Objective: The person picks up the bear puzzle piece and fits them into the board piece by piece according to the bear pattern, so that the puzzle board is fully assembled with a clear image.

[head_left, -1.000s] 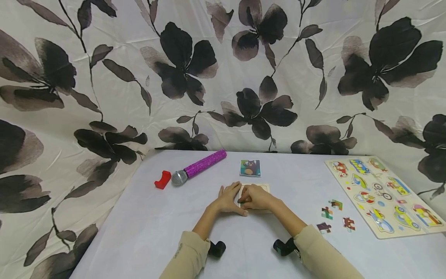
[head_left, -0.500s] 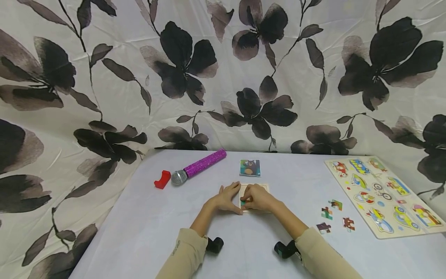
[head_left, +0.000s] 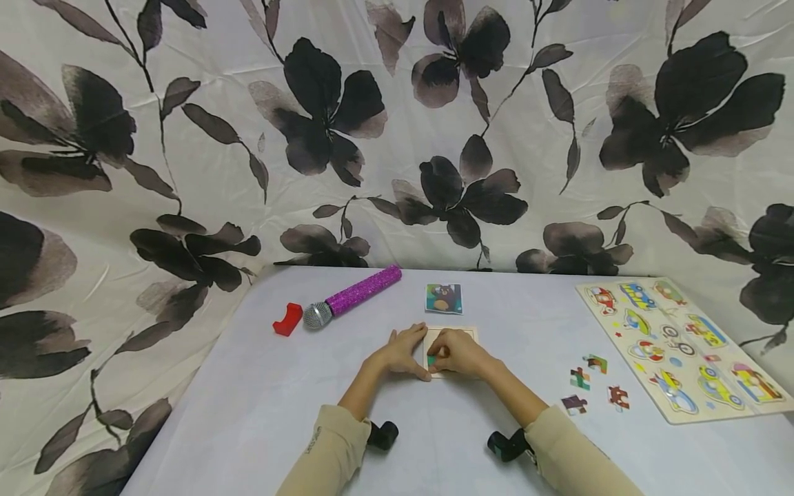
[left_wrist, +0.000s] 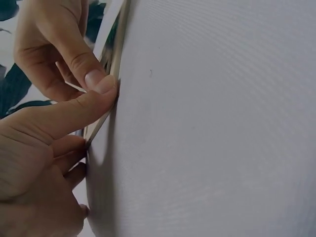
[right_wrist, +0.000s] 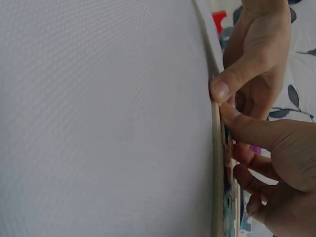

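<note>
My left hand holds a small pale wooden puzzle tray by its left side, the thumb at the near left corner and the fingers along the side. My right hand bends over the tray, its fingertips on a green puzzle piece near that corner. In the right wrist view, teal and brown printed pieces show behind the tray's near edge. Both thumbs meet at the corner in the left wrist view. The right hand hides most of the tray's inside from the head view.
A picture card of a bear lies behind the tray. A purple glitter microphone and a red curved block lie at the back left. Several loose jigsaw pieces lie to the right, beside a large vehicle puzzle board.
The right fingertips have shifted slightly right from the tray's left edge, and more of the green piece shows. The left thumb has drawn back a little to the near left corner.
</note>
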Available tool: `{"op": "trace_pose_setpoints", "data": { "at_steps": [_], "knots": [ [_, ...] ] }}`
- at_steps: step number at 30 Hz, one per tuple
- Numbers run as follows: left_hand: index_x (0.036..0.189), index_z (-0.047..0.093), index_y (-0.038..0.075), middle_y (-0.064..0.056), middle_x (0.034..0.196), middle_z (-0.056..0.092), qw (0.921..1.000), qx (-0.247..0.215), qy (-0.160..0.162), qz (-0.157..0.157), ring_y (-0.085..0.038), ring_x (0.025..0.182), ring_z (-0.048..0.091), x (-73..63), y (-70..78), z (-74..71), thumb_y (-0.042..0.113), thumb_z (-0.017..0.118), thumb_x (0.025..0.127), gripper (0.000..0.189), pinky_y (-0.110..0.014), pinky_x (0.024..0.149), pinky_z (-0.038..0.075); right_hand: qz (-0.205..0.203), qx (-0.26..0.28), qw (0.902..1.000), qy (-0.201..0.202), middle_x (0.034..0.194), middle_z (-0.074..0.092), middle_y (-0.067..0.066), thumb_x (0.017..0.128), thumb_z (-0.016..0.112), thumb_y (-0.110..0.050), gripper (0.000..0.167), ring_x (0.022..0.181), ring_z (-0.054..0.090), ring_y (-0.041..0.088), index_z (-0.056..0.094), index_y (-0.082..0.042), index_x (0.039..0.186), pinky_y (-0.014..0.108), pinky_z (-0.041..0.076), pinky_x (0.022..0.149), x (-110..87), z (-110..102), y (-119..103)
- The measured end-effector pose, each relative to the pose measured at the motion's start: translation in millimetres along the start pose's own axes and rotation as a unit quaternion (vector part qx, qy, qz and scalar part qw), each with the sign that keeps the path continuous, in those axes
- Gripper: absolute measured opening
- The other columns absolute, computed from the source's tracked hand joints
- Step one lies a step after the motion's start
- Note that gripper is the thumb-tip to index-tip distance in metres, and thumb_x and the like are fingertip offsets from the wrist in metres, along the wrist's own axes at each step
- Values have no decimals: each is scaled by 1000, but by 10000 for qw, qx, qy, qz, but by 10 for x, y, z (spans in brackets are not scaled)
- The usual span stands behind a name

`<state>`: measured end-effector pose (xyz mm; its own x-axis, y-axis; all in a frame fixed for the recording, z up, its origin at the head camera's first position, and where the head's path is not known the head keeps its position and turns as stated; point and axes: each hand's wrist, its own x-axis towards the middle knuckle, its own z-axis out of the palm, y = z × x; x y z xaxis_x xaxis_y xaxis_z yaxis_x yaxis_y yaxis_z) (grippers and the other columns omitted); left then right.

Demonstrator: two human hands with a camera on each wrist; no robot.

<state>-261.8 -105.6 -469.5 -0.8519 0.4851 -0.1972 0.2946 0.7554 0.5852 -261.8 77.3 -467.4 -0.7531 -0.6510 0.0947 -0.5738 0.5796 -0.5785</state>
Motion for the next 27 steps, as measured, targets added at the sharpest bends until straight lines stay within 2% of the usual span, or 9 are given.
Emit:
{"op": "trace_pose_setpoints", "data": {
  "at_steps": [5, 11, 20, 23, 27],
  "knots": [
    [143, 34, -2, -15, 151, 29, 9997, 226, 56, -119, -35, 140, 24, 20, 62, -23, 28, 85, 67, 96, -59, 112, 11, 33, -2, 9999, -137, 90, 62, 4, 75, 79, -18, 21, 69, 51, 11, 74, -4, 89, 19, 44, 59, 8, -20, 7],
    [141, 38, -3, -16, 149, 34, 9987, 422, 40, -272, -36, 137, 29, 49, 142, -53, 28, 88, 64, 97, -61, 111, 16, -156, -55, 9996, -246, 89, 62, 4, 76, 78, -17, 19, 73, 53, 14, 73, -3, 88, 22, 44, 65, 20, -49, 12],
    [138, 41, -3, -16, 148, 36, 9972, 603, 13, -440, -35, 136, 32, 77, 184, -66, 27, 89, 61, 96, -61, 110, 18, -400, -255, 9981, -389, 88, 64, 3, 78, 76, -12, 17, 75, 54, 9, 75, 0, 91, 18, 45, 64, 8, -70, 33],
    [138, 42, -3, -15, 148, 36, 9969, 634, 16, -468, -35, 136, 32, 86, 184, -63, 27, 90, 60, 96, -60, 110, 18, -311, -60, 9990, -329, 89, 65, 5, 77, 76, -8, 19, 76, 55, 12, 74, 0, 94, 19, 46, 65, 5, -88, 66],
    [138, 42, -2, -15, 148, 36, 9968, 646, 37, -472, -34, 136, 32, 93, 175, -69, 27, 90, 60, 96, -60, 110, 19, 93, -167, 9998, -74, 86, 62, 6, 71, 82, -15, 25, 76, 51, 17, 72, -3, 92, 25, 43, 65, 43, -93, 95]
  ]
}}
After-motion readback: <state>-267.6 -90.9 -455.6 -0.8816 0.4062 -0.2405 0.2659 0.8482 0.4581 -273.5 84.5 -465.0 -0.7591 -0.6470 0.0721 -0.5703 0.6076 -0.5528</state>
